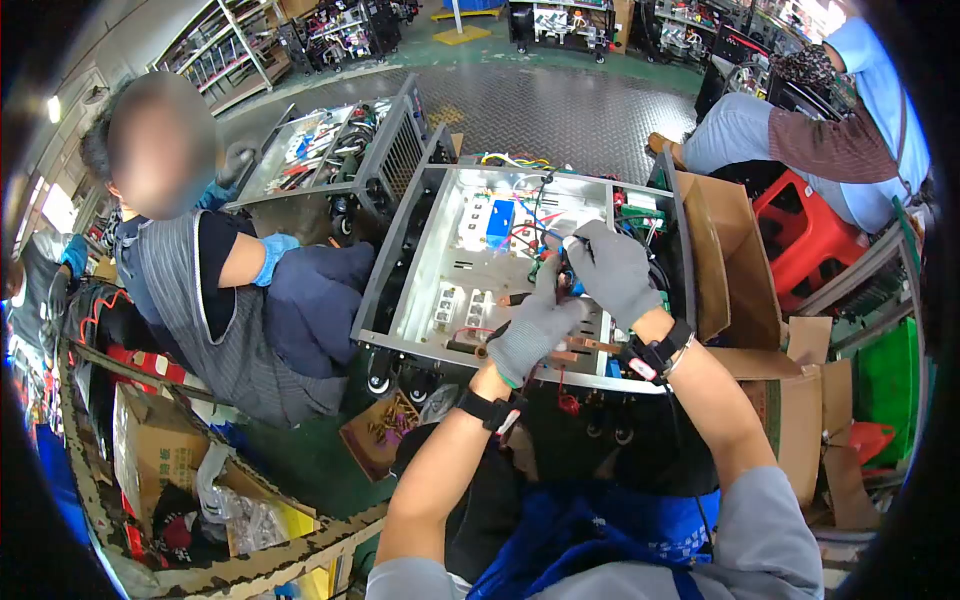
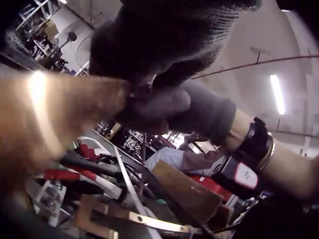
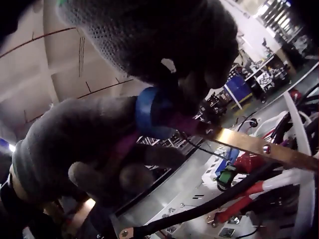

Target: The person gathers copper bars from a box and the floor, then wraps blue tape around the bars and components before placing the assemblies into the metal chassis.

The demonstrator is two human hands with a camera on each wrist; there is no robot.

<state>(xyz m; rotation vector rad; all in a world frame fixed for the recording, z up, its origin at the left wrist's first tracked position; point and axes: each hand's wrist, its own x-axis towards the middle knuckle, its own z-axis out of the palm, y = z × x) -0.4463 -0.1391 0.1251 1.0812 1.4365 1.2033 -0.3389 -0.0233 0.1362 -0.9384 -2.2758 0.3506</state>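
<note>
Both hands wear grey knit gloves and meet over an open metal equipment cabinet (image 1: 425, 290). My left hand (image 1: 535, 330) pinches a blue ring-shaped part (image 3: 149, 112) from the near side. Over the same part, the right hand (image 1: 615, 272) bends its fingers at the ring's edge and grips it. A flat copper bar (image 3: 244, 142) with a screw runs out from beside the ring. In the left wrist view a blurred copper strip (image 2: 65, 109) reaches toward the fingers. Gloves hide much of the ring.
Inside the cabinet sit a blue block (image 1: 500, 222), white terminal blocks (image 1: 447, 305) and a black cable (image 3: 199, 214). Cardboard boxes (image 1: 735, 260) and a red stool (image 1: 805, 235) stand right. A seated person (image 1: 230, 260) is at left, near another cabinet (image 1: 330, 150).
</note>
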